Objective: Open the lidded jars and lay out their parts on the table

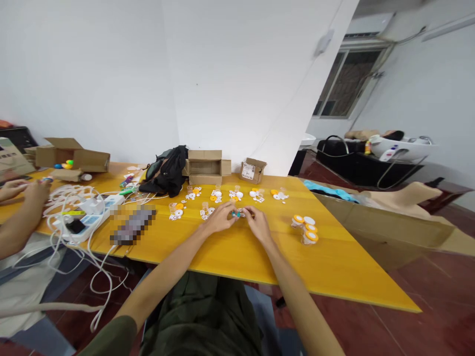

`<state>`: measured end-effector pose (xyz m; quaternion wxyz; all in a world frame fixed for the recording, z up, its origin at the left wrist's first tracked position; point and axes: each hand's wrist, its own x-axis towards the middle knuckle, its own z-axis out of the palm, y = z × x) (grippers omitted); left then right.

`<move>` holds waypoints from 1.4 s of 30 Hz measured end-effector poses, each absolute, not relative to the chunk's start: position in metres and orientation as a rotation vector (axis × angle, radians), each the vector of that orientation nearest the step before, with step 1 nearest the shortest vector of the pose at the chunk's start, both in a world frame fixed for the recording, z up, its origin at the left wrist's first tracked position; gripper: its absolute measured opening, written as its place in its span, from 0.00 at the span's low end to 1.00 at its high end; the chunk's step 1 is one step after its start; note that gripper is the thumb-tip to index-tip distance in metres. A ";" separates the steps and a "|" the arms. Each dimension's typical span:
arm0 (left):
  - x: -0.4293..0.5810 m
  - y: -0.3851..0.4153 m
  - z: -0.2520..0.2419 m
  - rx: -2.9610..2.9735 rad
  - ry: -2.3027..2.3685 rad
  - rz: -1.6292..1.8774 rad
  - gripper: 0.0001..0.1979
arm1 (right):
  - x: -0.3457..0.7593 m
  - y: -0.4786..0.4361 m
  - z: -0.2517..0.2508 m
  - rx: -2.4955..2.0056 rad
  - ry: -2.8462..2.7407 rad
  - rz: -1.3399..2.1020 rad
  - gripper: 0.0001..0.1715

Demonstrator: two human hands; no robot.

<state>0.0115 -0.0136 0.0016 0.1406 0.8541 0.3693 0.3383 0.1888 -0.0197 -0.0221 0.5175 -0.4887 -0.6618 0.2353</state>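
My left hand [221, 217] is closed on a small teal piece [236, 214] above the yellow table [237, 252]. Close beside it, the fingers of my right hand [257, 222] pinch a small white piece [242, 213] with dark marks. The two pieces are nearly touching between my fingertips. Behind and to the left of my hands lie groups of small white pieces [176, 214], orange lids and clear cups [205, 206]. Several clear jars with orange lids [310, 236] stand together to the right, one under a white lid [308, 220].
Open cardboard boxes [205, 179] and a black backpack [168, 170] line the wall side. At left are a power strip [98, 217], tangled white cables [70, 198], a blurred dark device [133, 226] and another person's hands [37, 190]. A large carton [356, 222] stands beyond the right edge.
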 end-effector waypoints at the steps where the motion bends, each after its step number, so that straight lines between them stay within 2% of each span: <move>1: 0.012 -0.013 0.001 2.456 1.059 0.991 0.03 | 0.188 -0.019 -0.022 -1.151 -1.580 0.597 0.21; 11: 0.012 -0.011 0.000 2.432 0.880 1.086 0.06 | 0.185 -0.017 -0.021 -1.018 -1.350 1.010 0.33; 17: 0.010 -0.009 -0.002 2.488 0.820 1.048 0.09 | 0.187 -0.018 -0.019 -1.017 -1.265 1.061 0.31; 27: 0.010 -0.007 -0.004 2.418 0.834 1.023 0.04 | 0.186 -0.021 -0.015 -1.028 -1.334 1.034 0.32; 36: 0.007 -0.004 -0.007 2.590 0.881 1.008 0.09 | 0.186 -0.021 -0.015 -1.027 -1.226 1.069 0.32; 42: 0.008 -0.006 -0.006 2.500 0.930 0.999 0.06 | 0.185 -0.021 -0.016 -1.035 -1.251 1.081 0.32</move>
